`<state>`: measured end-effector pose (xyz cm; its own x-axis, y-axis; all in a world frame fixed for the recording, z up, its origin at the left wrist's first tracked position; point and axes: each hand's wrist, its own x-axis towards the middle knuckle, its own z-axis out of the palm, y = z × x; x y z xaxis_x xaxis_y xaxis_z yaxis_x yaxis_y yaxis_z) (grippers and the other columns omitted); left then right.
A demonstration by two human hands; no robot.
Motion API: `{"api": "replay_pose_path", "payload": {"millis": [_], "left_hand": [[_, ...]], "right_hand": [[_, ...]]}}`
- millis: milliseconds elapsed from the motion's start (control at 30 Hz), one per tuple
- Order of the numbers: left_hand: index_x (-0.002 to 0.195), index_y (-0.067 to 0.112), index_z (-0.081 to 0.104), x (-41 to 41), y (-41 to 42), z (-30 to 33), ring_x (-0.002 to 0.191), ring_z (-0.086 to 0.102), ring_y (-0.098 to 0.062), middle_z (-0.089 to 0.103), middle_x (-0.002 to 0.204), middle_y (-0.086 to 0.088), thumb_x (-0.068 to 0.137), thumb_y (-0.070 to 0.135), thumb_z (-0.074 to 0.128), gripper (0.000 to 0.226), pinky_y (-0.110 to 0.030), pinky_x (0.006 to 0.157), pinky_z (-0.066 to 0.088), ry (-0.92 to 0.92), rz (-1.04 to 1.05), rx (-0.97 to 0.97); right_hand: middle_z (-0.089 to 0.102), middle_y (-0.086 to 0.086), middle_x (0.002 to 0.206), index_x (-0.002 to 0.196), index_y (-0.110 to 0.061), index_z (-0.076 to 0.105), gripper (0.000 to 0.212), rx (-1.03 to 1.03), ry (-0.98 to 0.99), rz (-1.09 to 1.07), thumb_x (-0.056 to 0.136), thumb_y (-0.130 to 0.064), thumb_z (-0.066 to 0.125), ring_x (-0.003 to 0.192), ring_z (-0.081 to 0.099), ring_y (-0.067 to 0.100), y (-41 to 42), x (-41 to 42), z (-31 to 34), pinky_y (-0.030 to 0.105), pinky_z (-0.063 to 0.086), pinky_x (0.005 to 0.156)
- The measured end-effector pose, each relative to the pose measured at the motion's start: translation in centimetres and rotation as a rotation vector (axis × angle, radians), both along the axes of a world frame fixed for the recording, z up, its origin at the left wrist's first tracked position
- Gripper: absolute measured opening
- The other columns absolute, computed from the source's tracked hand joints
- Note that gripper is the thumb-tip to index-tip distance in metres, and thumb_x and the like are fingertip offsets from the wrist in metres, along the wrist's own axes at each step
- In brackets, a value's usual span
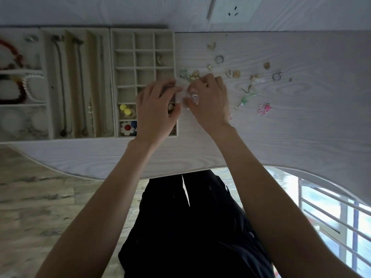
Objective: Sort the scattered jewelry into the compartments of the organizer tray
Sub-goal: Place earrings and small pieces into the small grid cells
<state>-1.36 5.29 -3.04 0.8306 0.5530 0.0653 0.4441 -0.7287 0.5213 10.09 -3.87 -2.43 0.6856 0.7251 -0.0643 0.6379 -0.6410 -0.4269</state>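
The scattered jewelry (236, 74) lies on the pale wooden table (301, 117), to the right of the organizer tray (112, 81). In this spread I can see a ring (219, 59) on the far side, a second ring (276, 76) more to the right, a pink flower piece (264, 108) on the near side, a green piece (244, 101) beside it, and several small gold pieces around the middle.

The organizer tray has many small square compartments. Most of them hold nothing; a pair of yellow round earrings (125, 109) sits in one near-left compartment, and a white flower piece with a red centre (127, 127) is in the compartment just nearer. A small gold piece (159, 60) lies in a far-right compartment. To the left of this tray stands a tray with long slots (76, 83) holding chains, and further left a tray with bracelets (20, 77).

The left hand (158, 109) is over the right edge of the organizer tray, fingers curled; whether it holds something I cannot tell. The right hand (208, 99) is just beside it over the table, fingers bent, pinching a small clear piece (194, 97). The fingertips of both hands almost meet.
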Motion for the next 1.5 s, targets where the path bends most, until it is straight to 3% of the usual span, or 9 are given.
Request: {"api": "replay_pose_path", "payload": {"millis": [233,300,400,533,667,767,900,1100,1500], "left_hand": [[0.115,0.019,0.064,-0.1,0.1,0.1,0.119,0.048,-0.025,0.056,0.129,0.001,0.084,0.028,0.059,0.033,-0.043,0.099,0.037,0.006,-0.012,0.000],[0.115,0.019,0.064,-0.1,0.1,0.2,0.120,0.048,-0.026,0.056,0.129,0.001,0.085,0.028,0.059,0.033,-0.044,0.100,0.036,0.014,-0.020,-0.003],[0.116,0.017,0.064,-0.1,0.2,0.2,0.119,0.048,-0.028,0.056,0.128,-0.002,0.085,0.027,0.059,0.033,-0.047,0.100,0.037,0.013,-0.028,-0.010],[0.120,0.013,0.062,-0.3,-0.2,1.5,0.122,0.046,-0.025,0.055,0.129,-0.008,0.088,0.031,0.063,0.037,-0.038,0.104,0.034,-0.112,-0.091,-0.037],[0.132,0.011,0.052,-0.5,-1.6,3.4,0.118,0.051,-0.010,0.058,0.126,0.002,0.093,0.034,0.059,0.046,-0.030,0.102,0.040,-0.122,-0.165,-0.392],[0.121,0.014,0.052,-0.9,-1.8,4.1,0.102,0.060,0.003,0.064,0.105,0.014,0.095,0.021,0.059,0.028,-0.016,0.091,0.046,-0.235,-0.050,-0.617],[0.105,0.027,0.056,-2.2,-0.4,4.1,0.085,0.067,-0.003,0.069,0.084,0.017,0.094,0.010,0.058,0.020,-0.017,0.076,0.051,-0.311,0.103,-0.779],[0.097,0.014,0.062,-3.0,1.5,4.3,0.072,0.065,-0.004,0.070,0.072,0.012,0.093,0.006,0.057,0.010,-0.016,0.067,0.050,-0.338,0.192,-1.012],[0.116,0.013,0.056,-0.5,0.8,5.0,0.087,0.065,-0.005,0.062,0.101,-0.003,0.081,-0.002,0.070,0.041,-0.023,0.080,0.054,-0.166,0.025,-1.115]], "right_hand": [[0.059,0.006,0.098,0.097,-0.009,0.062,0.012,0.001,0.127,-0.034,0.091,-0.018,0.057,0.084,0.057,0.023,-1.1,0.0,0.0,0.026,0.032,0.067],[0.063,0.006,0.094,0.099,-0.008,0.060,0.014,0.018,0.124,-0.074,0.094,-0.019,0.054,0.083,0.060,0.024,-2.0,0.2,0.3,0.030,0.040,0.068],[0.068,0.003,0.085,0.100,-0.008,0.059,0.012,0.149,0.208,-0.218,0.094,-0.017,0.054,0.076,0.065,0.020,-3.0,0.5,1.3,0.039,0.053,0.070],[0.066,0.001,0.083,0.096,-0.010,0.055,0.003,0.439,0.502,-0.362,0.093,-0.010,0.057,0.071,0.069,0.011,-3.3,0.5,4.0,0.027,0.054,0.060],[0.066,0.007,0.088,0.094,-0.012,0.056,0.010,0.600,0.823,-0.346,0.090,-0.005,0.061,0.078,0.070,0.020,-2.3,-0.9,6.1,0.031,0.057,0.070],[0.069,0.000,0.086,0.094,-0.019,0.060,0.010,0.555,0.732,-0.256,0.089,-0.012,0.063,0.081,0.067,0.011,-1.4,-2.1,6.6,0.025,0.053,0.069],[0.070,0.003,0.086,0.091,-0.022,0.061,0.011,0.582,0.716,-0.261,0.088,-0.012,0.064,0.078,0.064,0.011,-0.4,-3.0,6.8,0.025,0.049,0.065],[0.068,0.011,0.087,0.091,-0.010,0.056,0.007,0.695,0.979,-0.496,0.092,-0.003,0.056,0.072,0.066,0.012,0.4,-3.8,6.3,0.022,0.050,0.060],[0.068,0.009,0.082,0.102,-0.006,0.049,0.006,0.843,1.127,-0.617,0.097,-0.004,0.047,0.075,0.069,0.020,-1.5,-3.0,5.9,0.026,0.055,0.069]]}}
